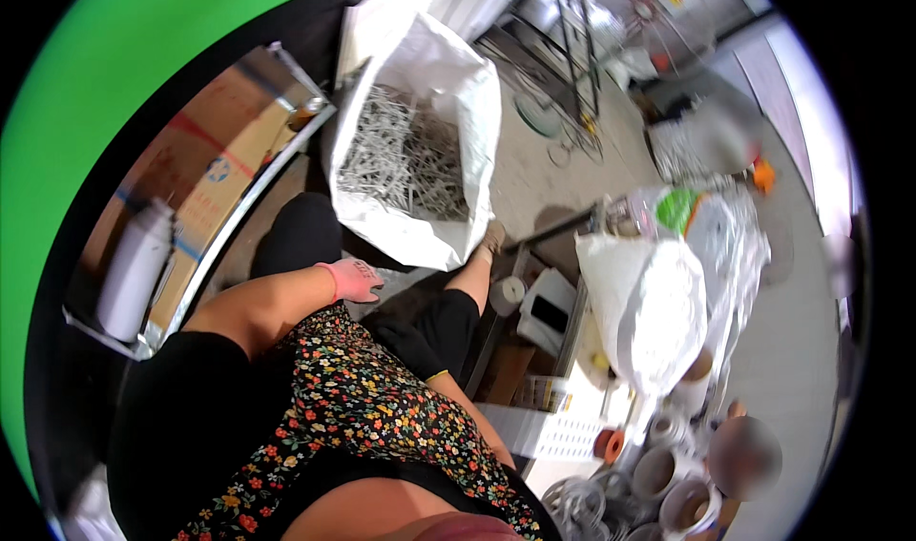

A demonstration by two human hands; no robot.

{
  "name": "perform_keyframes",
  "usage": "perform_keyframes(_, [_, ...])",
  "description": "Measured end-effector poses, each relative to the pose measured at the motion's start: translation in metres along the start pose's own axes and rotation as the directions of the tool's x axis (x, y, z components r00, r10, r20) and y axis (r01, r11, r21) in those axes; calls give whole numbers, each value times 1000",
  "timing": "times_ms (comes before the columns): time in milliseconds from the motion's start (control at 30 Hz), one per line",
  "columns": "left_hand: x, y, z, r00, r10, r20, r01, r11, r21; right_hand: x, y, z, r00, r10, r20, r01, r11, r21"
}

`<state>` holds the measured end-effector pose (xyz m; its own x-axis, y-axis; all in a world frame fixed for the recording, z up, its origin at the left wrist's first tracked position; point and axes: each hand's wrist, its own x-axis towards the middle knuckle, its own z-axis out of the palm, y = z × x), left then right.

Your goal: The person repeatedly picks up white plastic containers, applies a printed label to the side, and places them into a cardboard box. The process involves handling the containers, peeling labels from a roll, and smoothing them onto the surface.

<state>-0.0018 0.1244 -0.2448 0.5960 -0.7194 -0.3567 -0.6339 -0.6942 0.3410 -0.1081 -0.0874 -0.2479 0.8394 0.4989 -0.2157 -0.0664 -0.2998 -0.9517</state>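
My left hand (353, 280), in a pink glove, is over my lap beside my left knee. Its fingers are loosely stretched and nothing shows in them. A dark glove with a yellow cuff covers my right hand (410, 347), which lies low between my thighs; against the black trousers its fingers do not stand out. Ahead of my knees stands a large white woven sack (477, 112), its mouth wide open. Inside it is a heap of thin, grey-white strip-like pieces (405, 155). Both hands are apart from the sack.
A metal-framed shelf (239, 207) with cardboard and a white flask (138, 274) is at left. On the right are a bench with a phone (549, 314), a filled white bag (649, 302), an orange roll (609, 444) and several white spools (689, 505). A black metal stand (572, 54) rises beyond.
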Motion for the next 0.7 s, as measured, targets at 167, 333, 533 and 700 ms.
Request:
perform_keyframes(167, [-16, 16, -6, 998, -30, -46, 29, 999, -25, -3, 4, -14, 997, -61, 54, 77, 916, -393])
perform_keyframes(333, [-81, 32, -13, 719, -224, -658, 12, 951, -310, -22, 18, -68, 942, -264, -205, 103, 813, -573])
perform_keyframes(533, [-180, 39, -64, 656, -400, -641, 383, 907, -173, -110, 34, -96, 959, 138, -247, -279, 603, -747])
perform_keyframes(700, [-177, 28, -40, 771, -309, -557, 368, 930, -7, -106, 14, -82, 962, 147, -230, -252, 799, -546])
